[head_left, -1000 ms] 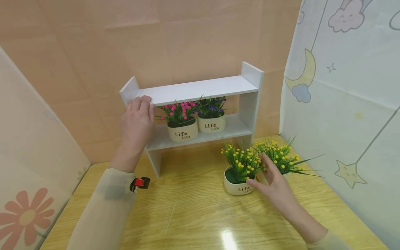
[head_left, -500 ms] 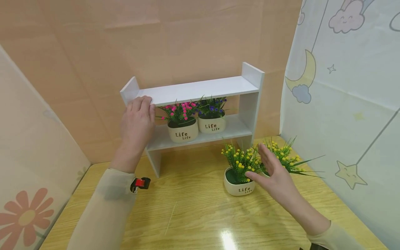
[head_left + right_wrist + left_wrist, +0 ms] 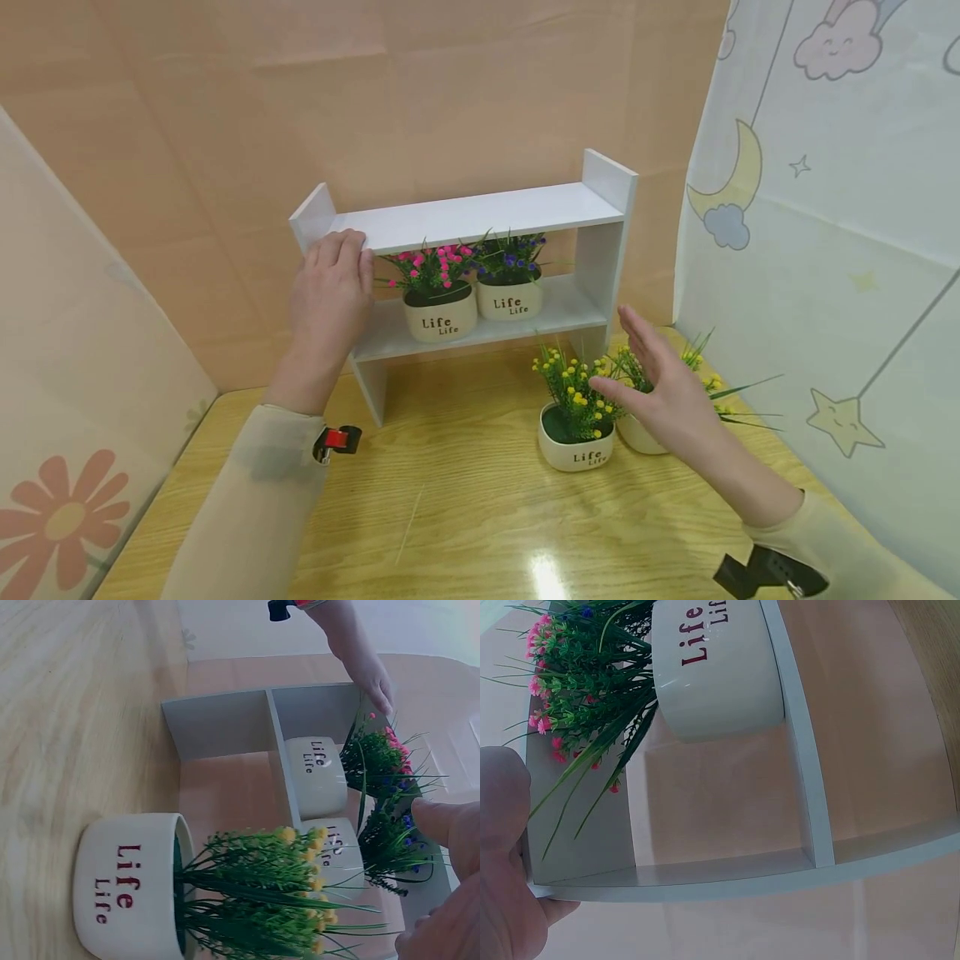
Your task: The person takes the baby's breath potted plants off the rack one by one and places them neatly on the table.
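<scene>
My left hand grips the front left corner of a white two-tier shelf, its fingers lying over the top board. In the left wrist view, part of the hand laps the shelf's edge. A pink-flowered potted plant and a blue-flowered potted plant stand side by side on the lower board. My right hand hovers with fingers extended and thumb apart, holding nothing. In the head view it overlaps two yellow-flowered plants on the table: a front pot and a partly hidden rear pot.
A wood-grain table bears the shelf and yellow plants. An orange cloth wall rises behind. A patterned cloth wall stands on the right, and a flower-print one on the left.
My right hand has risen away from the yellow plants, its fingers straightening, so more of the rear pot shows. My left hand has stayed on the shelf corner.
</scene>
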{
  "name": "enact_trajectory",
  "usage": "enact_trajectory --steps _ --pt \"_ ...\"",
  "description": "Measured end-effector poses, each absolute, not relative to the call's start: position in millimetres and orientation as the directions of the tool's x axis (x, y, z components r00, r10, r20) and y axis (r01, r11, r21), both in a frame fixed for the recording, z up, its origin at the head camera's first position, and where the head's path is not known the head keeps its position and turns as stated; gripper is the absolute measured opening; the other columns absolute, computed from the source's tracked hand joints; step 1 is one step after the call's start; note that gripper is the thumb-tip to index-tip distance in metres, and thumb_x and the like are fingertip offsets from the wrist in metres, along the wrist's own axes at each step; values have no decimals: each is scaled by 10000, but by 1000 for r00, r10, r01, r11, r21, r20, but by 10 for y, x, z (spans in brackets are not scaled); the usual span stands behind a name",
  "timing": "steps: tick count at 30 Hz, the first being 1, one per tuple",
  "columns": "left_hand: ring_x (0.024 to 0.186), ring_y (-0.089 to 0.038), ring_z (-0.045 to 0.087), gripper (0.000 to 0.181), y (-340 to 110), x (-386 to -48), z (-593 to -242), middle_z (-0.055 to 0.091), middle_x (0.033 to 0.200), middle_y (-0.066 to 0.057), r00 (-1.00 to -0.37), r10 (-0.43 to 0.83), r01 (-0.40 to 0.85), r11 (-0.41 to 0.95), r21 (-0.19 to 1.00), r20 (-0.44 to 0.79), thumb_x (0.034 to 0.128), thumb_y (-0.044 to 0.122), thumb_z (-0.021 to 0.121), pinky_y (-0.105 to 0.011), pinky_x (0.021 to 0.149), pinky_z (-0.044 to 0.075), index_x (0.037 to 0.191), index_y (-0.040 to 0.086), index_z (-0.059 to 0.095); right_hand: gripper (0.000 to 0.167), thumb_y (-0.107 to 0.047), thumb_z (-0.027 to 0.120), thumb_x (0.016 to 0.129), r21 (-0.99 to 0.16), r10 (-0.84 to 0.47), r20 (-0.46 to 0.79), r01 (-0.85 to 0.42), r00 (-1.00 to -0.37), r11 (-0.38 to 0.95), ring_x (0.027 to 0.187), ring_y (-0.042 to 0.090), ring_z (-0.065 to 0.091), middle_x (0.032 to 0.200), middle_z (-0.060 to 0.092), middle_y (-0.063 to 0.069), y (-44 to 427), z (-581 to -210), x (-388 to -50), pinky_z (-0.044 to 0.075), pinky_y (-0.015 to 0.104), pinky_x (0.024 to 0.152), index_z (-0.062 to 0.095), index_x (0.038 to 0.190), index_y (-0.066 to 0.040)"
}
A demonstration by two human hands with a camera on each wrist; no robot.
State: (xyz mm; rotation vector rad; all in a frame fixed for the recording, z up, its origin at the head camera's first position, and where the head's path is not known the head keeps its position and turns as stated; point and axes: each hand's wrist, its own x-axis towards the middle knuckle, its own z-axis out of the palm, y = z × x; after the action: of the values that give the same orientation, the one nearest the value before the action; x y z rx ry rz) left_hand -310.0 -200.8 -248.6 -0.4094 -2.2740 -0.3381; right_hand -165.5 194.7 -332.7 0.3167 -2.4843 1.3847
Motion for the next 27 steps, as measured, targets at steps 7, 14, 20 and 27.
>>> enact_trajectory --steps 7,14,20,27 --pt "1392 -441 535 422 -2010 -3090 -2476 610 1481 -225 -652 185 387 915 113 735 1197 248 448 -585 1186 456 1470 -30 609 986 -312 804 1047 -754 -72 403 -376 -912 538 1654 414 244 1828 160 -9 1982 -3106 -1727 256 607 1286 151 1785 -285" --pt "1403 -439 532 435 -2016 -3089 -2467 609 1488 -223 -662 187 381 918 110 726 1199 269 444 -581 1195 453 1475 -25 607 967 -180 817 1033 -690 -63 497 -438 -865 576 1643 424 268 1829 187 50 2045 -2836 -1891 259 533 1312 205 1781 -214" --pt "1398 -436 539 427 -2024 -3089 -2471 617 1478 -220 -655 189 388 915 111 732 1198 259 446 -588 1181 463 1470 -27 611 941 -155 807 1036 -658 -61 538 -464 -841 593 1652 424 235 1823 203 95 2081 -2667 -2034 202 564 1335 226 1776 -184" --pt "1383 -437 545 420 -2025 -3083 -2466 618 1468 -227 -650 195 393 913 105 734 1197 250 450 -577 1183 460 1467 -29 610 883 -225 790 1055 -638 -53 543 -453 -838 623 1672 359 207 1818 235 67 2085 -2549 -2130 184 616 1333 270 1767 -191"
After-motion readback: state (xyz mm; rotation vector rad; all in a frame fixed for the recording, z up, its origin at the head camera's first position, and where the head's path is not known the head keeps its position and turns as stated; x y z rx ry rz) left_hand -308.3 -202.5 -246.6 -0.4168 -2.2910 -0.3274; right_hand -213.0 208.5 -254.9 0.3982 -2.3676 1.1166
